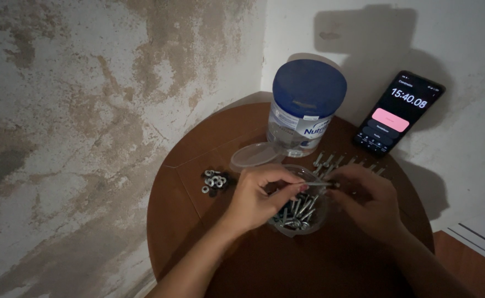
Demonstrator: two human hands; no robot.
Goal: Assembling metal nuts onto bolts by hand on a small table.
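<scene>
Tin (pixel 307 105) behind bowl (pixel 300 212); washers (pixel 213 182) left; phone (pixel 399 112) right of tin.

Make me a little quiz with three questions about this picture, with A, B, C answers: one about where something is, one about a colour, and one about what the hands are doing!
1. Where does the small pile of nuts lie?
A. On the round table, left of the clear bowl
B. Inside the tin
C. On top of the phone

2. What colour is the lid on the tin?
A. Red
B. Blue
C. Yellow

3. What are the two hands doing?
A. Resting flat on the table
B. Holding the phone
C. Holding one bolt between them over the bowl

Answers:
1. A, the nuts sit on the bare table to the left of the clear bowl.
2. B, the lid is dark blue.
3. C, the left hand and right hand pinch a bolt above the bowl of bolts; the phone leans on the wall, untouched.
</scene>
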